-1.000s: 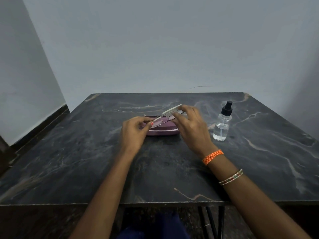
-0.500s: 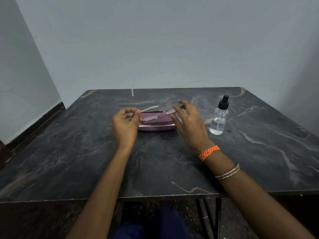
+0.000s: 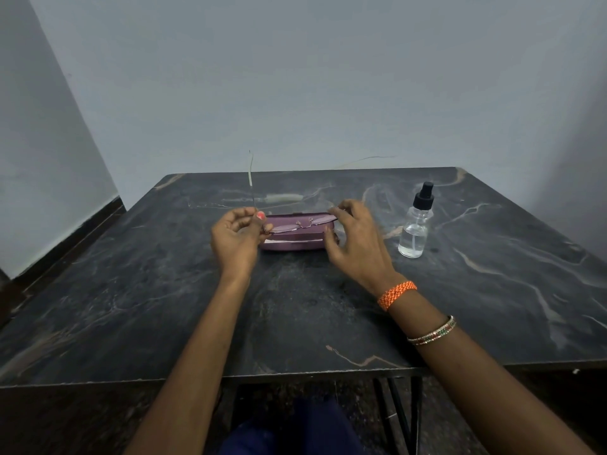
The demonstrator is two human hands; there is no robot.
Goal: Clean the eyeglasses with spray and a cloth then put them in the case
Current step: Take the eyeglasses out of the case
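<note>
Thin rimless eyeglasses are held just above a mauve glasses case at the middle of the table. My left hand pinches the left end, where one temple arm sticks straight up. My right hand pinches the right end with thumb and forefinger, its other fingers spread. The right temple arm lies flat behind the case, pointing left. A pale strip shows along the case's front. A clear spray bottle with a black nozzle stands upright to the right of my right hand.
The dark marble-patterned table stands in a corner, with pale walls behind it and to the left. Its front edge is near me. Metal table legs show below at the right. An orange band and bangles are on my right wrist.
My hands have moved apart to the two ends of the glasses. The left temple arm has swung up to vertical. The camera has tilted up slightly.
</note>
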